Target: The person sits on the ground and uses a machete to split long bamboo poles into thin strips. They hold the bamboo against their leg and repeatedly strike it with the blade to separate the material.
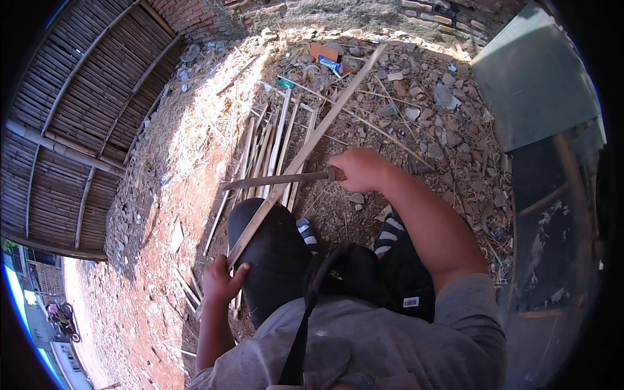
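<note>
A long, flat, pale bamboo slat [333, 117] slants from the rubble at the far side across my bent left knee. My left hand [222, 281] is closed round its near end, thumb apart. In my right hand [357, 170] is the handle of a machete [273, 180], gripped with the fingers wrapped round it. The dark blade points left and crosses the slat just beyond my knee; whether they touch, I cannot tell. Beneath them, a bundle of thin split strips [260, 146] lies on the ground.
Stones, straw and litter [429, 110] cover the ground ahead, with a blue wrapper [329, 64] among them. A woven bamboo wall [84, 84] stands at left, a brick wall [201, 19] at the back. Greenish panels [533, 84] lean at right. A motorbike [63, 320] is parked far left.
</note>
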Motion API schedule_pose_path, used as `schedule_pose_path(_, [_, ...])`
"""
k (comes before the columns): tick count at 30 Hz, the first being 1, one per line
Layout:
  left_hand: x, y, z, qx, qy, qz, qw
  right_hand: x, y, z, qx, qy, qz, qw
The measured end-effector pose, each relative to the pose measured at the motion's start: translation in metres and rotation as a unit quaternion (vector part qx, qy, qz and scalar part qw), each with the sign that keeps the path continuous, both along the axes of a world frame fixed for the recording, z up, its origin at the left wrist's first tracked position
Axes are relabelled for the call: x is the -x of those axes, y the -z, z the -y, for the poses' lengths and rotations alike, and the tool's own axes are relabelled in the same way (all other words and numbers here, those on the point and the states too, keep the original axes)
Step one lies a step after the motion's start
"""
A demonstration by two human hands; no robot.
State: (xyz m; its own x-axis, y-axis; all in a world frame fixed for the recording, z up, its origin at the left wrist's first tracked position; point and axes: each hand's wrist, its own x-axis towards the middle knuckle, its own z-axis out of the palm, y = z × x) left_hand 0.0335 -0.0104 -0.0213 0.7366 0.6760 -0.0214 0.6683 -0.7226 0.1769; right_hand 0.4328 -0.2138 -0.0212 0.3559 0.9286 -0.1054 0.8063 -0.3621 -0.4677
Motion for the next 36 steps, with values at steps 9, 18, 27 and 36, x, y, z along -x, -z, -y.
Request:
schedule_pose_path(9, [-0.006,-0.001,-0.004,0.040,-0.001,0.007,0.999,-0.049,0.010,0.024,-0.059,0.252,-0.123,0.958])
schedule_pose_path(18, [-0.005,-0.024,0.003,0.103,-0.002,-0.033,0.994,-0.002,0.006,0.006,0.019,0.031,-0.038,0.999])
schedule_pose_path(27, [-0.006,-0.013,-0.005,0.142,-0.001,-0.015,0.990,-0.051,0.020,0.023,-0.069,0.223,-0.119,0.965])
schedule_pose_path(36, [-0.006,-0.002,0.000,0.123,-0.014,0.015,0.992,0.006,0.010,0.000,-0.067,0.030,-0.057,0.996])
